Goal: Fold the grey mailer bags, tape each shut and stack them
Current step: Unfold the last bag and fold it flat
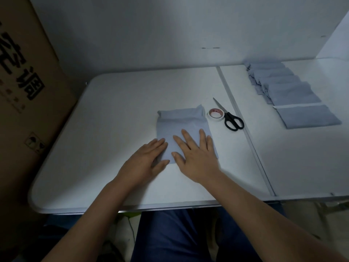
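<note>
A grey mailer bag [182, 122] lies flat on the white table [105, 118] in front of me, its far edge curled up. My left hand [145, 161] presses flat on the bag's near left corner, fingers straight. My right hand [194, 156] lies flat on the bag's near right part, fingers spread. A roll of white tape [216, 114] sits just right of the bag, touching black-handled scissors [230, 118]. Several folded grey bags [283, 86] overlap in a row at the far right, with one more folded bag [307, 116] nearest in that row.
A large cardboard box [28, 95] with black print stands against the table's left side. A seam [245, 129] splits the table into two halves. White walls close the back and right. My legs in blue trousers [179, 237] show under the near edge.
</note>
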The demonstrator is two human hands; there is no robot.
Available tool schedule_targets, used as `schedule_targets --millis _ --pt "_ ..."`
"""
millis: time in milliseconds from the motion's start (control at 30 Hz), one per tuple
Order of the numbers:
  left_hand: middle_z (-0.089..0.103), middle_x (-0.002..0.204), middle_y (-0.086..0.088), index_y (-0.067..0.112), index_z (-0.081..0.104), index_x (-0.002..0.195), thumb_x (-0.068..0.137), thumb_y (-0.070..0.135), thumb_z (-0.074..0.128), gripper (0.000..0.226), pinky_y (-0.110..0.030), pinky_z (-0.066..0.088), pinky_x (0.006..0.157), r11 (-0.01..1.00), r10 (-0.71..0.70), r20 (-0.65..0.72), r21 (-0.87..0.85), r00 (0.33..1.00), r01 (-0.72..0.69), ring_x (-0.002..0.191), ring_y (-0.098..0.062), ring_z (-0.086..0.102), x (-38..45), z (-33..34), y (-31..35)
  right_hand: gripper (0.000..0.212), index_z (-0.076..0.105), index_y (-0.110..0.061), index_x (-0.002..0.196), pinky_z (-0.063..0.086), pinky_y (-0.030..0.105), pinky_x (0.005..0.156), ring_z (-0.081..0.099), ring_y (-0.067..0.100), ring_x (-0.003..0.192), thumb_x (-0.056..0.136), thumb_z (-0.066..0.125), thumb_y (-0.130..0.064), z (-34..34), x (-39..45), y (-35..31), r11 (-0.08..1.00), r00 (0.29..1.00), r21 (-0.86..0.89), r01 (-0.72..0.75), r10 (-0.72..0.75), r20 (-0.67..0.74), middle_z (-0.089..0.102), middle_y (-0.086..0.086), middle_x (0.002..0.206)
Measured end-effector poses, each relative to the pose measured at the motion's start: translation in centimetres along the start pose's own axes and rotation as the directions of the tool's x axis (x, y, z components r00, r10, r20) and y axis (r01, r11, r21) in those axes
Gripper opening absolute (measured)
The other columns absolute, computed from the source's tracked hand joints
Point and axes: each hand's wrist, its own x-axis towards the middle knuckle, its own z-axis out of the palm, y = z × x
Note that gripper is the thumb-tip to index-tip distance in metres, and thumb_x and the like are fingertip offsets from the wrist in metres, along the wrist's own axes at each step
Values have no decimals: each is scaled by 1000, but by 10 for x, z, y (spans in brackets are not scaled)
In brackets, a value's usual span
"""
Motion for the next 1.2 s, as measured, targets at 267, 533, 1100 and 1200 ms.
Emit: schedule_targets --millis 267,533,1100,1200 --pt "9 159 12 23 18 154 97 58 35 69 -10 -2 111 994 -107 19 33 994 107 145 -1 6 -12 -26 3 70 -3 -45 151 -10 53 117 -17 36 146 84 -7 -65 0 -3 11 999 999 -19 40 -40 17 -10 -15 161" --pt "1 163 3 17 4 156 102 51 18 65 -21 -3 119 994 11 116 106 993 -24 149 -8 -1 19 2 36 74 -6 -43 151 -10 53 117 -24 34 144 81 -10 -65 -6 -8 17 996 995 -17 83 -82 58 -16 -16 159" --pt "-11 161 9 24 -4 156 89 70 3 82 -23 -8 117 979 26 133 196 991 -52 146 -4 -14 12 10 25 82 -4 -29 154 -4 45 120 -10 19 149 81 -14 -65 -9 -13 64 998 999 -27 -49 49 14 -10 -4 162" --pt "-9 161 9 23 -2 156 89 67 4 80 -21 -9 116 981 27 119 186 993 -49 146 -4 -13 11 9 27 83 -3 -27 154 -7 45 120 -10 19 149 81 -14 -64 -9 -17 65 996 996 -16 -90 89 -12 -8 -4 162"
